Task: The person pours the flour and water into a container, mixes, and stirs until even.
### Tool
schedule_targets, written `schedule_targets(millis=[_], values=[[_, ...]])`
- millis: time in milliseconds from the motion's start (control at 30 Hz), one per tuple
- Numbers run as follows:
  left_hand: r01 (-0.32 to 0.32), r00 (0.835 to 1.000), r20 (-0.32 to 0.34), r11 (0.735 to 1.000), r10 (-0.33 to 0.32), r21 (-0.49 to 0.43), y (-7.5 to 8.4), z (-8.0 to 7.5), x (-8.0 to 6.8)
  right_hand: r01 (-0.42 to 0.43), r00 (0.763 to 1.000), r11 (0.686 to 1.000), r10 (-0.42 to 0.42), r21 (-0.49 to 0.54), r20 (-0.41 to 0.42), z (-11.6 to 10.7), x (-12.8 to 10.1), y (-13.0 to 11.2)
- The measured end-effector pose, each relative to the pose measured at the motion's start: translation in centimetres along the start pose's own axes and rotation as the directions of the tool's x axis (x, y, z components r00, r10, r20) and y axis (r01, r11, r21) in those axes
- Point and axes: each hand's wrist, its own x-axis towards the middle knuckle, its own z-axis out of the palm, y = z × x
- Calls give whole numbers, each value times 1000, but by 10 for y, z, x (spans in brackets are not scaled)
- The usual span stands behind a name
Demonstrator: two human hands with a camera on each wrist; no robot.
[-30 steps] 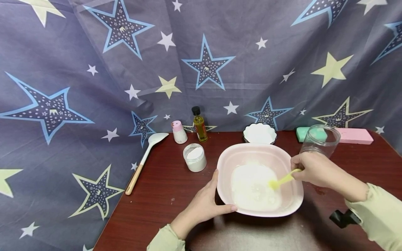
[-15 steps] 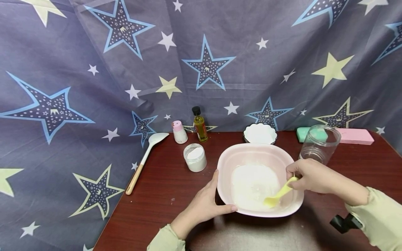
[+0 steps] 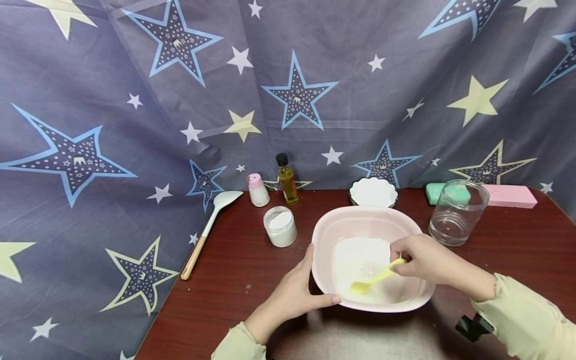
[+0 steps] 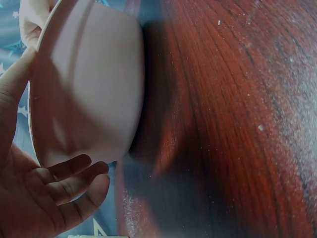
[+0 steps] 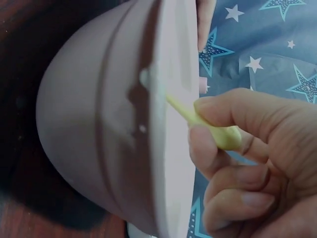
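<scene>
A pale pink basin [image 3: 326, 225] stands on the table, with a milky white mixture [image 3: 351, 255] in its bottom. My left hand [image 3: 294, 287] holds the basin at its near left corner, thumb on the front rim and fingers along the side. In the left wrist view the fingers [image 4: 74, 186] curve against the outer wall. My right hand [image 3: 423, 260], over the basin's right side, pinches a yellow spoon [image 3: 380, 276] by its handle between thumb and fingers. The spoon's wide end lies in the white mixture near the front wall. White drops mark the basin's outside in the right wrist view.
Behind the basin are a jar of white powder [image 3: 281, 230], a pink-capped shaker [image 3: 258, 192], an oil bottle [image 3: 288, 185] and a white scalloped dish [image 3: 373, 192]. A clear jar [image 3: 456, 215] stands right, before green [image 3: 434, 192] and pink blocks [image 3: 510, 196]. A ladle [image 3: 204, 235] lies left.
My right hand has moved left and toward me over the basin, sweeping the spoon's end through the mixture to the front left. My left hand and the basin have stayed put.
</scene>
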Motion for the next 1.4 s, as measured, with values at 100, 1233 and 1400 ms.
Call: schedule_targets(millis=[100,1233,1400], values=[[3,1000,3,1000,-3,-2,0,0,0,19,999,1000,-18,11,-35,6,3,0],[-19,1000,-4,1000,19,-11,-2,2,0,-314,932,935,270,-166,-243,3,24,11],[-22,1000,-4,1000,22,-8,-3,1,0,-338,928,923,295,-186,-227,-10,16,16]])
